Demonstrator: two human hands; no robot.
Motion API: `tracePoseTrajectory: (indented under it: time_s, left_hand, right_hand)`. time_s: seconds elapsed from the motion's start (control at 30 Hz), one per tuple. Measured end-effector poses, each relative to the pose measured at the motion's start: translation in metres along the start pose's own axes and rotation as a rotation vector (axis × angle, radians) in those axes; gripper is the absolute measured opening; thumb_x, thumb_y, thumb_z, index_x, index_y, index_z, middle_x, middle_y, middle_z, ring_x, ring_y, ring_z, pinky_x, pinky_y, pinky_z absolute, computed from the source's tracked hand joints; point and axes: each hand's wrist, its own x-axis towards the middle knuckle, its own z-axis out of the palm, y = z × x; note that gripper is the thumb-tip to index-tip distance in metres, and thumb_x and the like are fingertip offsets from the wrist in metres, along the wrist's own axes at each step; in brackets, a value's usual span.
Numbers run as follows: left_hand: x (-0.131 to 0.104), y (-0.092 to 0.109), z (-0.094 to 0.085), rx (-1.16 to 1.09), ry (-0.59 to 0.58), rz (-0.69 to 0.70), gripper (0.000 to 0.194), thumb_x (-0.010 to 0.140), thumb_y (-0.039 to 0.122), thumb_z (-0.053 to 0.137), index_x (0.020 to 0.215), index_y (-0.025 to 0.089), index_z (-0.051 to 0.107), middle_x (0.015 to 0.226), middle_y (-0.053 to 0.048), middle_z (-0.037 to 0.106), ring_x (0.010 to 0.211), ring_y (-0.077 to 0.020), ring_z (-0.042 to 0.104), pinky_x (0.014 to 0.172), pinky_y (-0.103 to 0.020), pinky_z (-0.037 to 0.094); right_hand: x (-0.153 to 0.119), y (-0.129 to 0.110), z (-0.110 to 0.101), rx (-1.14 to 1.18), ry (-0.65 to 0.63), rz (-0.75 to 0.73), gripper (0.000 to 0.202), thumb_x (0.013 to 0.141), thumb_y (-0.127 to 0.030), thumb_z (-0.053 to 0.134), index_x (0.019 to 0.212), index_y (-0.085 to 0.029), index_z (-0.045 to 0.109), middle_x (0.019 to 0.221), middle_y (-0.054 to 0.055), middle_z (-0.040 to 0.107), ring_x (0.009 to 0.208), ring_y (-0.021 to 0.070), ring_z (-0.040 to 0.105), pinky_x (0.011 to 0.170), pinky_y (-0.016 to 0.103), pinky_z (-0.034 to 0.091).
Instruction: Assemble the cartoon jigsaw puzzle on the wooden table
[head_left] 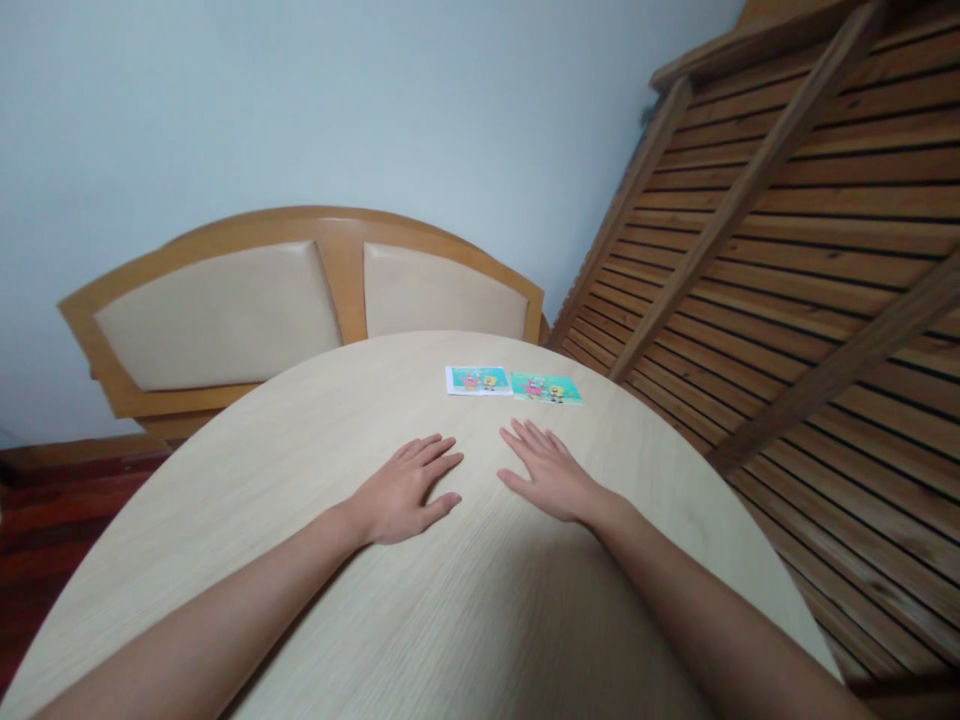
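Observation:
My left hand (409,490) lies palm down on the pale wooden round table (300,420), fingers spread and holding nothing. To its right my right hand (550,475) is also palm down with its fingers apart and nothing in them. Beyond the hands, near the table's far edge, two flat cartoon pictures sit side by side. The left picture (478,380) has a white border and turquoise background; the right picture (547,388) is greener and lies just past my right fingertips. Neither hand touches them.
Behind the table a wooden headboard (341,260) with cream padded panels stands against a pale blue wall (315,100). A large slatted wooden frame (787,250) leans at the right, close to the table's edge. Dark red flooring (60,530) shows at the left.

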Motion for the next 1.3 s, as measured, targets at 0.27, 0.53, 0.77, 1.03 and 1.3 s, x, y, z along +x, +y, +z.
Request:
tracePoseTrajectory:
  time_s: [0.27,0.53,0.77,1.03,1.3]
  left_hand:
    - [-0.001,0.0,-0.001,0.027,-0.05,-0.01,0.064,0.099,0.054,0.046,0.152,0.018,0.042,0.161,-0.015,0.032,0.15,-0.0365,0.027,0.119,-0.056,0.028]
    - [-0.002,-0.001,0.002,0.025,-0.054,-0.021,0.061,0.101,0.052,0.045,0.152,0.02,0.041,0.162,-0.012,0.031,0.15,-0.0343,0.027,0.12,-0.054,0.028]
    - [-0.002,-0.001,0.0,0.032,-0.052,-0.017,0.061,0.101,0.053,0.043,0.152,0.019,0.042,0.161,-0.013,0.032,0.15,-0.0341,0.027,0.12,-0.053,0.029]
    - [-0.002,-0.003,0.001,0.008,-0.027,-0.002,0.058,0.101,0.051,0.044,0.15,0.019,0.045,0.16,-0.014,0.035,0.149,-0.0336,0.03,0.12,-0.053,0.03]
    - [-0.002,0.001,-0.002,-0.041,0.004,-0.031,0.061,0.099,0.048,0.048,0.15,0.014,0.04,0.157,-0.017,0.039,0.148,-0.0315,0.033,0.12,-0.052,0.032]
  right_hand:
    - [-0.01,-0.021,-0.002,0.062,-0.029,-0.1,0.078,0.095,-0.065,0.044,0.158,-0.021,0.031,0.167,0.01,0.018,0.154,0.0313,0.012,0.124,0.054,0.011]
    - [-0.006,-0.007,0.0,0.076,0.026,-0.102,0.074,0.094,-0.064,0.045,0.155,-0.024,0.037,0.165,0.007,0.026,0.153,0.0287,0.019,0.124,0.05,0.017]
    - [0.019,0.045,-0.001,-0.007,0.142,0.242,0.077,0.095,-0.061,0.042,0.157,-0.016,0.033,0.167,0.01,0.018,0.154,0.0295,0.014,0.123,0.048,0.02]
    - [0.021,0.049,-0.01,-0.101,0.196,0.309,0.073,0.095,-0.057,0.042,0.152,-0.012,0.04,0.158,0.016,0.04,0.144,0.0331,0.037,0.117,0.048,0.03]
    - [-0.019,-0.033,-0.02,-0.26,0.178,0.313,0.056,0.094,-0.053,0.047,0.122,-0.008,0.065,0.127,0.028,0.061,0.11,0.0395,0.061,0.092,0.052,0.047]
